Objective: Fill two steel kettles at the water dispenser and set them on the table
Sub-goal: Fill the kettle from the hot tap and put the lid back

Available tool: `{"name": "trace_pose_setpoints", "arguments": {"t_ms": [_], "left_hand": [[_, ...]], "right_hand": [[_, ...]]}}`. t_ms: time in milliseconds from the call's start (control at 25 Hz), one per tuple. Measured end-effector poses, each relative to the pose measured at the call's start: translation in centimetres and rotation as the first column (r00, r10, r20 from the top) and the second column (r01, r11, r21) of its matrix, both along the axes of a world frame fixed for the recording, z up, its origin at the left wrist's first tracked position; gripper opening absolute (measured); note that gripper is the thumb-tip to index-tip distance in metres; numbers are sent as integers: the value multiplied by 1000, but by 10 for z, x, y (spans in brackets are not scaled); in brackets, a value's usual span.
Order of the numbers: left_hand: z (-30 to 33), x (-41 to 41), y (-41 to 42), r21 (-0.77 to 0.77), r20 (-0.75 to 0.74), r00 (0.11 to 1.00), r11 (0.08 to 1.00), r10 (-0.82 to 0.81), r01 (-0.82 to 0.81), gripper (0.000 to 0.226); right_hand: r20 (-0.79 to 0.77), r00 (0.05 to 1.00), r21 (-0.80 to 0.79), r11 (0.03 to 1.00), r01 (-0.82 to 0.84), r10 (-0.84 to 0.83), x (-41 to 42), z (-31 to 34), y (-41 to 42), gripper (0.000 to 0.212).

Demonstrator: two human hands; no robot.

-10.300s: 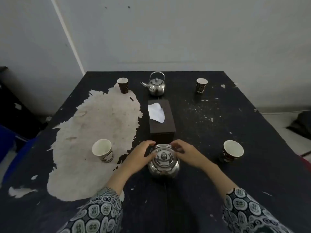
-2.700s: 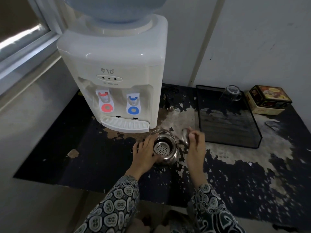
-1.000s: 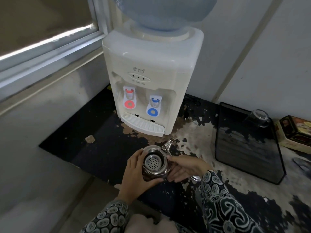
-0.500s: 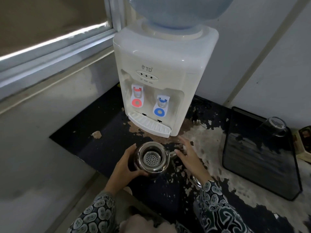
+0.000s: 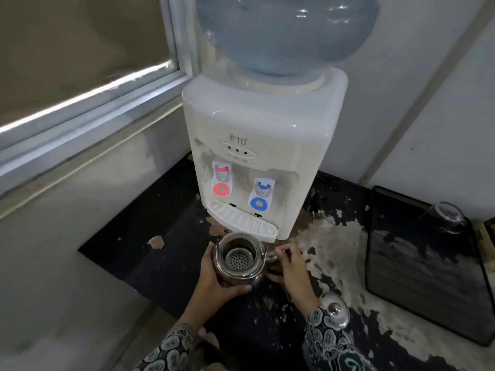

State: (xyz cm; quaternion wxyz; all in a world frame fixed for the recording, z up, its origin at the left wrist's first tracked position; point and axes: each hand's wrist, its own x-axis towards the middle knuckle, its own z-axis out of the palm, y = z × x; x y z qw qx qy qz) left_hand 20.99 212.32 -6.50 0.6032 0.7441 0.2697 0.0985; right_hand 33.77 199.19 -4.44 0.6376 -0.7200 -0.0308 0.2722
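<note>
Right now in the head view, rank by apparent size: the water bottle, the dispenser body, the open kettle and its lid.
1. dispenser body and water bottle: close, and the bottle is cropped, so unranked
2. open kettle
3. lid, smallest, though partly hidden by the sleeve

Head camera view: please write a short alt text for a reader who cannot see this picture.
Two hands hold an open steel kettle, strainer visible inside, just before the drip tray of a white water dispenser: left hand on its body, right hand at the spout side. Its lid lies on the counter.
</note>
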Motion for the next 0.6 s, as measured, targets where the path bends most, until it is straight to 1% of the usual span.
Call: {"name": "trace_pose_setpoints", "arguments": {"t_ms": [120,160,320,360,480,600], "left_hand": [[10,14,33,25,63,997,998,50,-52,117],[13,18,44,30,68,996,998,60,-62,116],[20,39,76,85,49,998,995,38,-42,134],[22,43,80,99,41,999,995,28,-32,135],[20,53,94,128,54,998,992,-25,18,128],[20,59,105,152,68,997,988,-43,33,118]], "right_hand": [[-17,997,55,995,82,-81,7,15,31,9],[-14,995,65,993,102,-102,8,20,41,9],[-5,984,90,980,176,-176,16,31,79,12],[-19,980,107,974,200,-199,17,31,85,11],[-34,966,106,960,259,-257,18,29,98,7],[-24,962,100,957,274,-273,17,27,101,11]]}}
